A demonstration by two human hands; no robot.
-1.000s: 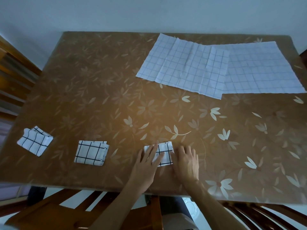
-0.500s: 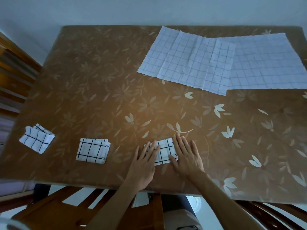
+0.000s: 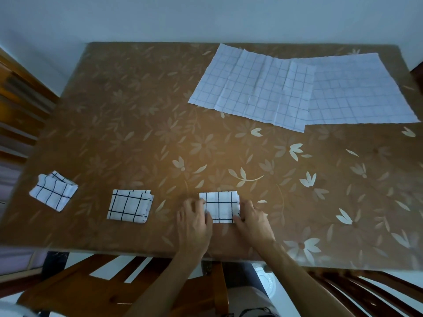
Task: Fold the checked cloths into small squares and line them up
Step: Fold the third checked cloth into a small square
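Three small folded checked cloths lie in a row near the table's front edge. One folded cloth [image 3: 53,193] is at far left, skewed. A second folded cloth [image 3: 130,206] lies beside it. The third folded cloth [image 3: 220,207] sits between my hands. My left hand [image 3: 194,221] touches its left edge with curled fingers, and my right hand [image 3: 253,219] touches its right edge the same way. Two unfolded checked cloths lie at the back right: one creased cloth [image 3: 251,88] overlaps the left side of a flat cloth [image 3: 361,90].
The brown table [image 3: 137,133] has a flower-patterned cover. Wooden chairs [image 3: 91,287] stand at the front edge, and wooden furniture [image 3: 18,106] stands off the left side. A pale wall runs behind the table.
My hands slid off the top of the third folded cloth to its left and right edges, uncovering it. The view shifted slightly.
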